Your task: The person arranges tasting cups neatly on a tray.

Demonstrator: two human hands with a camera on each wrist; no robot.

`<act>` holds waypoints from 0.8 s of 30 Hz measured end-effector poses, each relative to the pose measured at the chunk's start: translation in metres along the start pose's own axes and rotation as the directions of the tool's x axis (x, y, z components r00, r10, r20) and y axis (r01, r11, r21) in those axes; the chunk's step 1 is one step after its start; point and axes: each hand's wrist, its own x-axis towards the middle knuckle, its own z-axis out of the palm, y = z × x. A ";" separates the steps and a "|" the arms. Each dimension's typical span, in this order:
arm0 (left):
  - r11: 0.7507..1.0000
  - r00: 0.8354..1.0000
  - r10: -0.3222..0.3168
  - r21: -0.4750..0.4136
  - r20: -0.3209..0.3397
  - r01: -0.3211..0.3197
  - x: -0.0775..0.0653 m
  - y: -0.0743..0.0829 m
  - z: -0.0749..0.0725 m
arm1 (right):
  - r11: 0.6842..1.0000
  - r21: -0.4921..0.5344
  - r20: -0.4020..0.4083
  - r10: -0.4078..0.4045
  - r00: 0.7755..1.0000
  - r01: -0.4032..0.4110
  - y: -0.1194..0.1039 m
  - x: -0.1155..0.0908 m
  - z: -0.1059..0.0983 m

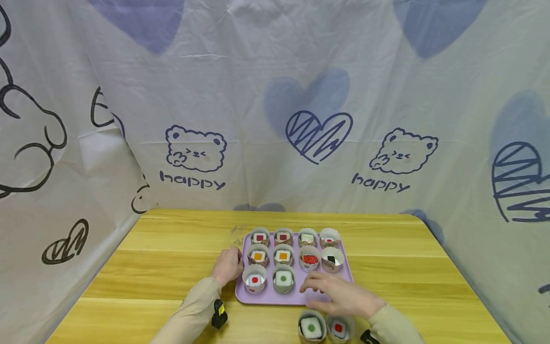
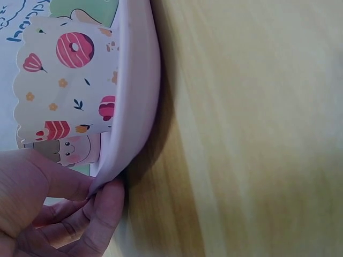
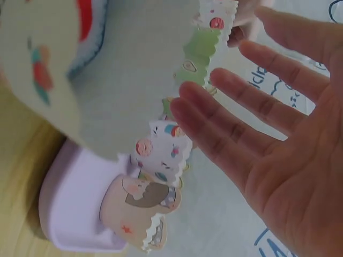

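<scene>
A lilac tray holds several paper cups with small sushi-like pieces in them. My left hand is at its left edge; in the left wrist view, the thumb and fingers pinch the tray's rim beside a cup with a doughnut print. Over the tray's front right part hovers my right hand, fingers spread and holding nothing. To its left stands a cup with a green-dotted white piece. Just below the hand, off the tray, are a green-dotted piece in a cup and a red-centred piece in a cup.
The tray lies on a wooden table. A white cloth printed with hearts and bears hangs behind and at both sides. Close to the right wrist camera, a blurred cup covers much of that view.
</scene>
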 end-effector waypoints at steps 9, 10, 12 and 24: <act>1.000 1.000 0.006 0.005 -0.004 -0.006 0.000 -0.001 0.001 | 0.998 0.056 0.110 -0.024 0.994 0.018 -0.007 0.002 0.004; 1.000 1.000 0.007 0.005 -0.005 -0.007 0.000 -0.001 0.001 | 0.998 0.057 0.112 -0.027 0.993 0.020 -0.008 0.002 0.004; 1.000 1.000 0.009 0.006 -0.005 -0.009 0.000 -0.001 0.001 | 0.998 0.049 0.112 -0.039 0.993 0.034 -0.009 0.001 0.006; 1.000 1.000 0.001 0.009 0.002 -0.001 0.000 0.000 0.000 | 0.995 0.034 0.170 -0.095 0.981 0.090 -0.012 0.003 0.010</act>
